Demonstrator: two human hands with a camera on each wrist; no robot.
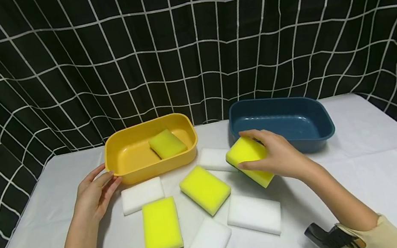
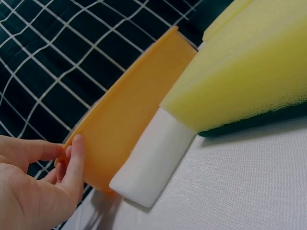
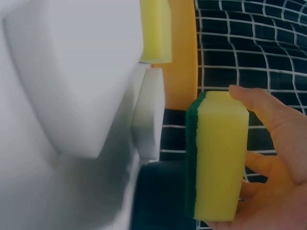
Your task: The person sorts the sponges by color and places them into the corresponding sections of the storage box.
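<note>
My left hand (image 1: 94,192) pinches the rim of the yellow tub (image 1: 151,171) at its near left corner, thumb and fingertips on either side in the left wrist view. Inside that tub lies one yellow sponge (image 1: 167,144). My right hand (image 1: 275,153) grips another yellow sponge (image 1: 246,155) between thumb and fingers, above the cloth in front of the blue tub (image 1: 319,137). A dark green scouring layer (image 3: 192,158) covers one face of the held sponge in the right wrist view. The blue tub's visible inside holds nothing.
Two more yellow sponges (image 1: 205,189) (image 1: 161,227) lie on the white cloth (image 1: 379,182). Several white foam blocks (image 1: 254,214) lie around them, one partly behind the held sponge. A black curtain with white grid lines (image 1: 188,56) hangs behind the tubs.
</note>
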